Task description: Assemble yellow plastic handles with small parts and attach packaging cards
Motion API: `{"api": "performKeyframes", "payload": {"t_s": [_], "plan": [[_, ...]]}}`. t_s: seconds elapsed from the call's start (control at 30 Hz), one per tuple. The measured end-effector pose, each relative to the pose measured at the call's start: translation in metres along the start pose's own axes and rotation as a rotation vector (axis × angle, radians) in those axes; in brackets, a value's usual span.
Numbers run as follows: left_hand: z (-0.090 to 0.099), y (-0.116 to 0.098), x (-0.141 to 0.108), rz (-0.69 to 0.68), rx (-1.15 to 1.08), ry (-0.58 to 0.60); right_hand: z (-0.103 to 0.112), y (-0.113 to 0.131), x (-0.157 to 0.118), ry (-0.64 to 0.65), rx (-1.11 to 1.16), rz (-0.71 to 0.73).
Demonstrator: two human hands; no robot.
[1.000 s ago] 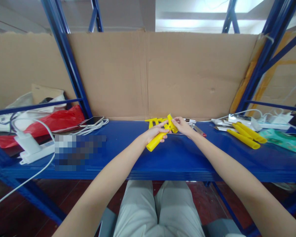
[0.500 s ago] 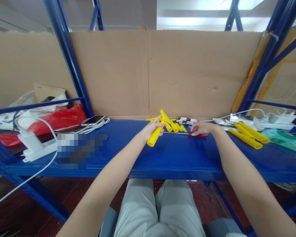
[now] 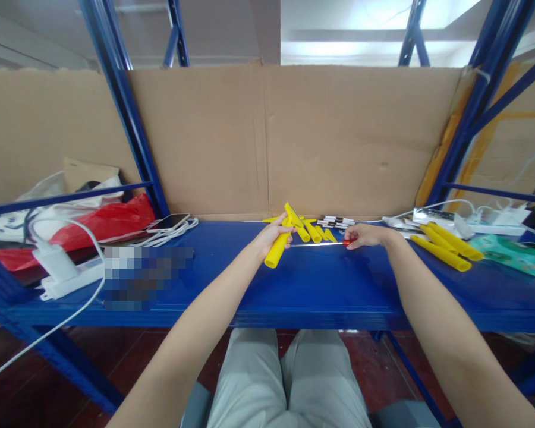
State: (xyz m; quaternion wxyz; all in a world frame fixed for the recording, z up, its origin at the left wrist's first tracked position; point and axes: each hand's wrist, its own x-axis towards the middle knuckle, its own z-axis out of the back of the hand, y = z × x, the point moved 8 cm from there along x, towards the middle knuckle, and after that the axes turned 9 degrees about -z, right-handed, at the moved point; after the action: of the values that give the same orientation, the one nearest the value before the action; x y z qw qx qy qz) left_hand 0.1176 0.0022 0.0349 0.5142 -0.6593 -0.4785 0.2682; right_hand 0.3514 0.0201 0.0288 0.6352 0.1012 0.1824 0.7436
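Observation:
My left hand [image 3: 270, 233] is closed around a yellow plastic piece [image 3: 274, 254], a hollow tube with a flat crosspiece at its far end. To the right, my right hand [image 3: 362, 235] grips the red handle of a screwdriver, mostly hidden by the fingers. Its long metal shaft [image 3: 320, 245] points left toward the yellow piece, close to the tabletop. Behind the shaft lie several more yellow parts [image 3: 312, 232], tubes and small pointed bits. Beyond them is a small group of white-and-black sticks [image 3: 336, 222].
More yellow tubes [image 3: 443, 252] lie at the right by a green packet [image 3: 512, 254] and white chargers. At the left are a power strip [image 3: 71, 279], a coiled white cable [image 3: 178, 230], a phone and a red bag [image 3: 111, 220]. Cardboard [image 3: 205, 142] walls the back of the blue tabletop [image 3: 316, 285].
My right hand has closed on the screwdriver's handle, and the handle shows less now. The shaft is more visible. My left hand still holds the yellow piece, nearly unmoved.

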Motion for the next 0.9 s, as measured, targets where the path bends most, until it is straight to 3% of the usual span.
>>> {"api": "performKeyframes", "payload": {"t_s": [0.33,0.67,0.9], "plan": [[0.007,0.007,0.003,0.034,0.04,-0.033,0.041,-0.004,-0.028,-0.191,0.234,0.002],[0.002,0.01,-0.006,0.066,0.212,-0.053,0.04,0.001,-0.027,-0.215,0.23,-0.014],[0.003,0.013,-0.005,0.077,0.218,-0.043,0.038,0.0,-0.025,-0.196,0.211,-0.008]]}}
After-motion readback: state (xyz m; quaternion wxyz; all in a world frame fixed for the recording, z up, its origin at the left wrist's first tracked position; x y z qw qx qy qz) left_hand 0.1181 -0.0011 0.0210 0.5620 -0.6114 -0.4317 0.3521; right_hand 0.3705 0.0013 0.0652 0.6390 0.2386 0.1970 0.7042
